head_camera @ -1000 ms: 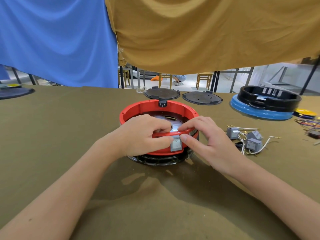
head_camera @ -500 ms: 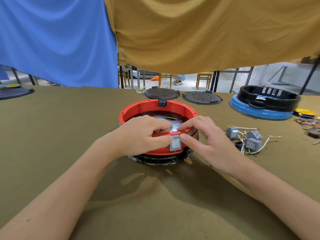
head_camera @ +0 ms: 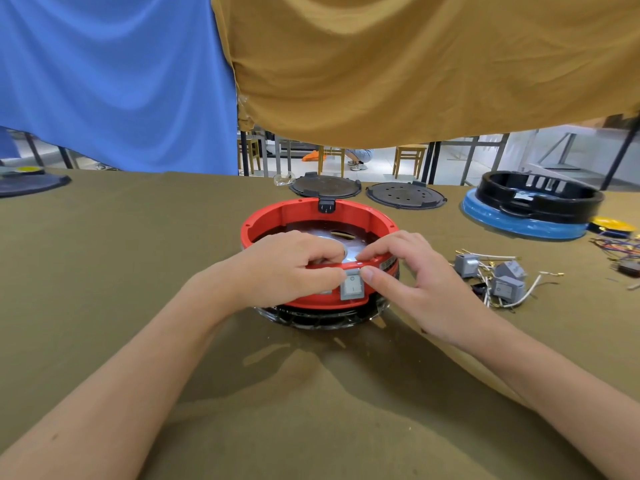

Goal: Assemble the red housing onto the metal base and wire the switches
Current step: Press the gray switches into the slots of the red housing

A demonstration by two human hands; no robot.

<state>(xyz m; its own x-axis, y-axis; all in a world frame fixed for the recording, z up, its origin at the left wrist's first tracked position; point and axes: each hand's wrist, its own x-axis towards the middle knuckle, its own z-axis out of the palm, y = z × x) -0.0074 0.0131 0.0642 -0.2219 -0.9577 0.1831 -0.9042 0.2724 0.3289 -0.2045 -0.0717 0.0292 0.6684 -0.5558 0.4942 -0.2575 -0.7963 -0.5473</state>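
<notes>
A: What's the surface like?

B: A table under olive cloth point(head_camera: 104, 271), creased near the front edge. Blue point(head_camera: 114, 81) and mustard point(head_camera: 433, 64) sheets hang behind; wooden stools point(head_camera: 410, 157) show beneath them.

A: And the work?

B: At centre, the round red housing point(head_camera: 277, 220), smooth plastic, sits on the dark metal base point(head_camera: 322, 318). The left hand point(head_camera: 287, 268) curls over the near rim, gripping it. The right hand point(head_camera: 412, 285) pinches the rim beside a grey rocker switch point(head_camera: 352, 288) set in the wall.

A: Anything else?

B: 3 loose grey switches point(head_camera: 498, 277) with white wires lie to the right, 2 black discs point(head_camera: 363, 190) sit behind, and a black ring on blue point(head_camera: 533, 209) sits far right.
</notes>
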